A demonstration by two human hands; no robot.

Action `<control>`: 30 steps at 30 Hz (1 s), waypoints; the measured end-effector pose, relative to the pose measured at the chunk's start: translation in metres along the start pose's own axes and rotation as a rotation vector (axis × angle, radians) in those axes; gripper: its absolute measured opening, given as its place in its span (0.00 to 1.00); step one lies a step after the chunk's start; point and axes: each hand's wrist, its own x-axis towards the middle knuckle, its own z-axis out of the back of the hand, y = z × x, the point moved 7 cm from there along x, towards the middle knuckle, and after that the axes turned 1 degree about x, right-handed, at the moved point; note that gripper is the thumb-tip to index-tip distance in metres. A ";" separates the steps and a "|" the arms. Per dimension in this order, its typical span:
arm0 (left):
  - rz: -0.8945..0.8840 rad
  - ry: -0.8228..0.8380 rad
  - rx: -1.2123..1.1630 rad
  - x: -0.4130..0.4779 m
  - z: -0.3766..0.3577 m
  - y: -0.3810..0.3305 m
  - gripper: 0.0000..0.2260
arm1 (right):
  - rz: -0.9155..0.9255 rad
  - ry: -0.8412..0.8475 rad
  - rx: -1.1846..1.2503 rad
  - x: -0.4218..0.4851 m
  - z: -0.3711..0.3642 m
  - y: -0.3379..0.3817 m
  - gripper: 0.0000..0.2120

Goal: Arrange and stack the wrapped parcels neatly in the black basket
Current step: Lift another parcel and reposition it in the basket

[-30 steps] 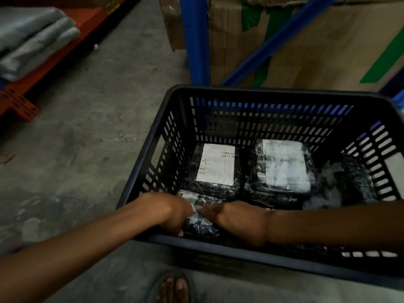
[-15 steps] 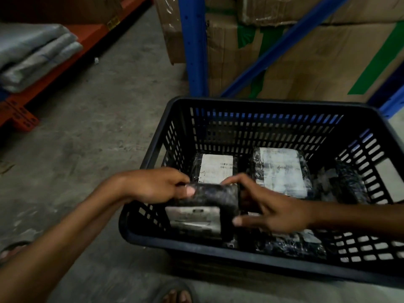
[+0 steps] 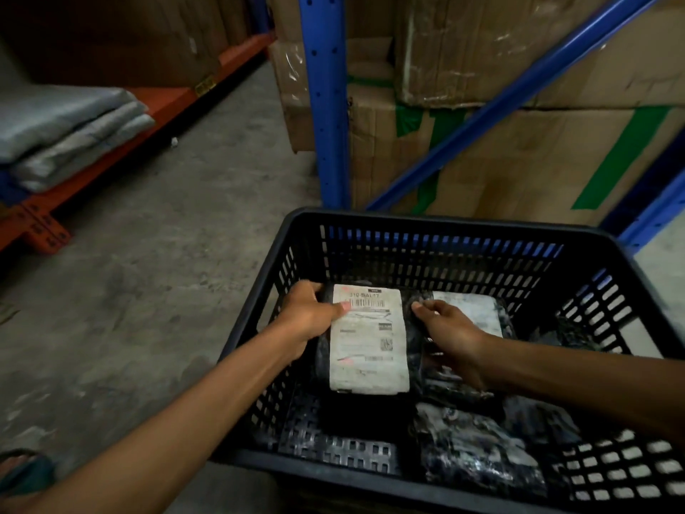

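A black slatted basket (image 3: 437, 221) stands on the concrete floor. Both hands hold one black-wrapped parcel with a white shipping label (image 3: 367, 343), label up, at the basket's far left, above the spot of another parcel that it hides. My left hand (image 3: 309, 320) grips its left edge, thumb on the label. My right hand (image 3: 450, 337) grips its right edge. A second labelled parcel (image 3: 478, 309) lies to the right, partly behind my right hand. Another wrapped parcel (image 3: 478, 447) lies in the near right of the basket.
A blue rack upright (image 3: 326, 105) and diagonal brace stand just behind the basket, with taped cardboard boxes (image 3: 519, 142) on the rack. An orange shelf (image 3: 111, 135) with folded grey bags (image 3: 63, 131) runs along the left. A sandalled foot (image 3: 18, 473) is at the bottom left.
Both hands lifted the parcel from the near left of the basket, turned its label upward and carried it to the far left. The camera tilted up.
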 end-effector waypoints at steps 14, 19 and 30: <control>-0.035 0.065 0.414 0.062 -0.027 0.013 0.18 | 0.069 -0.025 -0.769 0.041 -0.029 0.006 0.19; -0.091 0.150 0.620 0.059 -0.036 0.009 0.21 | 0.111 0.088 -0.813 0.031 -0.018 0.001 0.17; -0.796 0.298 1.226 -0.016 -0.172 -0.034 0.44 | 0.387 0.005 -1.736 -0.013 0.084 -0.003 0.52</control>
